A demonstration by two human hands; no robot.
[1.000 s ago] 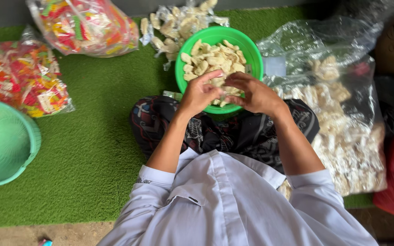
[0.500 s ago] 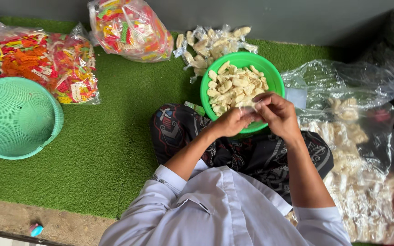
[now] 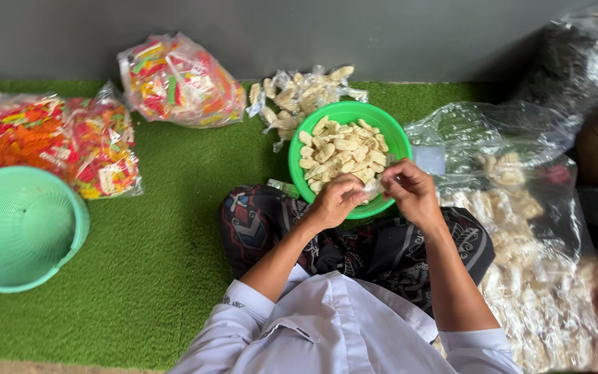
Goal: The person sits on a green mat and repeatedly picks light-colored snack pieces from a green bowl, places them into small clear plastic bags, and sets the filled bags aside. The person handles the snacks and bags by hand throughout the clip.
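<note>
Two hands met over the near rim of a green bowl (image 3: 396, 142), which stood on the green mat (image 3: 174, 228) close to its far edge and just in front of the person's knees. The left hand (image 3: 337, 199) was closed, its fingers curled around a small clear packet (image 3: 374, 188), and the right hand (image 3: 413, 192) pinched the same packet from the other side with bent fingers. What was inside the packet was too small to tell. The bowl was filled with pale, oblong snack pieces (image 3: 340, 149). Just behind the bowl, at the far edge of the mat, lay a heap of small filled packets (image 3: 295, 93). Beside the bowl, at the right edge of the mat, a large clear bag (image 3: 534, 256) held many more pale pieces. Near the far left corner lay two bags of colourful sweets (image 3: 178, 79) (image 3: 57, 142), and an upturned pale green basket (image 3: 19, 232) stood at the left edge, well apart from the hands.
</note>
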